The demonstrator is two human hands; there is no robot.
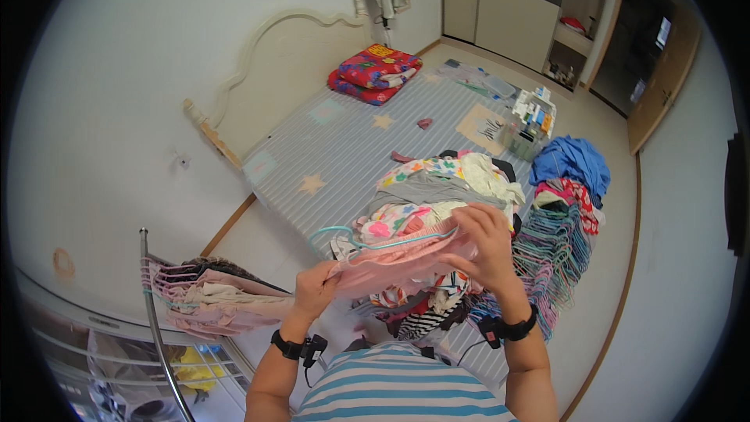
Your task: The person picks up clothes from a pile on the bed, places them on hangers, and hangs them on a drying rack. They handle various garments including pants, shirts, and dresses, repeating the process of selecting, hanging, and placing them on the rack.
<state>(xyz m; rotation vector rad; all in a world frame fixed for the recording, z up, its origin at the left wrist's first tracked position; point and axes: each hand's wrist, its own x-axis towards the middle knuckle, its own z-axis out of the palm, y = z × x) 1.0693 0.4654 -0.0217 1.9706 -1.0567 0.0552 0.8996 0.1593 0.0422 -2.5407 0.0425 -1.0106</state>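
A pink garment (391, 270) with a gathered, elastic-looking edge is stretched between my hands, in front of my striped top. A light teal hanger (383, 246) lies along its upper edge, with the hook pointing left. My left hand (315, 289) is closed on the garment's left end. At the other end, my right hand (484, 246) grips the edge, fingers over the top and thumb below, by the hanger's right tip. Just beyond the garment, a heap of clothes (422, 187) with grey, white and floral pieces lies on the bed.
Many teal and pink hangers (551, 242) are piled right of the clothes, below a blue cloth bundle (572, 166). A box of small items (531, 129) and a folded red quilt (375, 74) rest on the bed (312, 152). Pink clothes (226, 297) hang on a metal rack (156, 328) at left.
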